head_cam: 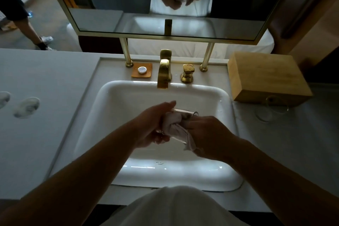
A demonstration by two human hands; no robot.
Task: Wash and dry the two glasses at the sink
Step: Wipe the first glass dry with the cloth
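Over the white sink (117,97), my left hand (156,124) grips a clear glass (185,113) held on its side. My right hand (209,134) pushes a white cloth (176,124) into and around that glass. The cloth hides much of the glass. A second clear glass (269,110) stands on the counter to the right of the sink, in front of a wooden box. No water runs from the gold faucet (164,71).
The wooden box (266,77) sits at the right of the basin. A gold handle (187,73) and an orange soap dish (142,73) flank the faucet. Two white round items (27,107) lie on the grey counter at left. A mirror (165,2) hangs behind. A person's leg (31,29) shows far left.
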